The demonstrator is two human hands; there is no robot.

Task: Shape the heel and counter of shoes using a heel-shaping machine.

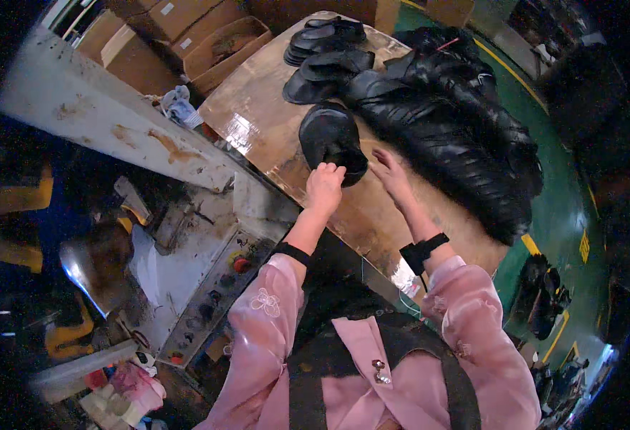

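A glossy black shoe upper (327, 134), rounded at its far end, lies on the wooden table (268, 147) in front of me. My left hand (325, 188) grips its near edge, with the fingers bent and pressed together. Just to the right, my right hand (392, 178) is held with its fingers stretched out and nothing in them. A narrow gap separates that hand from the upper. Whether more than one layer lies in the left hand's grip, I cannot tell.
Small stacks of black uppers (320, 75) stand at the table's far end. A long heap of black pieces (447, 122) covers its right side. On the left is a worn machine with a control panel (218, 287) and a red button (241, 264). Cardboard boxes (222, 54) stand behind.
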